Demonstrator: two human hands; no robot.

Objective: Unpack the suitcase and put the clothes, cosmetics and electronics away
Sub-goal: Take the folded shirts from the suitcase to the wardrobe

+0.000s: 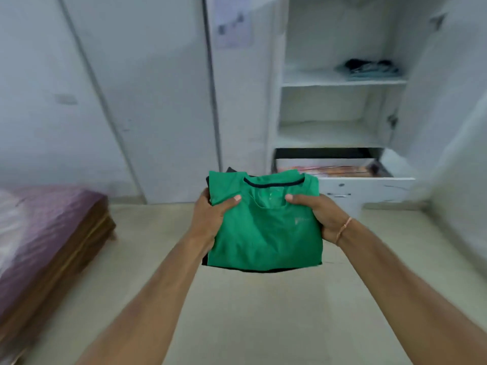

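Over the pale floor [250, 312], facing an open white wardrobe [342, 83] with its drawer [369, 185] pulled out, the left hand [210, 217] and right hand [324, 217] each held a grip on the folded green shirt [266, 233] stacked on dark clothes, a bed [52, 233] at left.

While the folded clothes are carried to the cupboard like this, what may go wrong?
1. The dark garment under the green shirt may slip out, since the left hand and right hand grip only the sides.
2. The open drawer sticks out below the shelves and may block the way.
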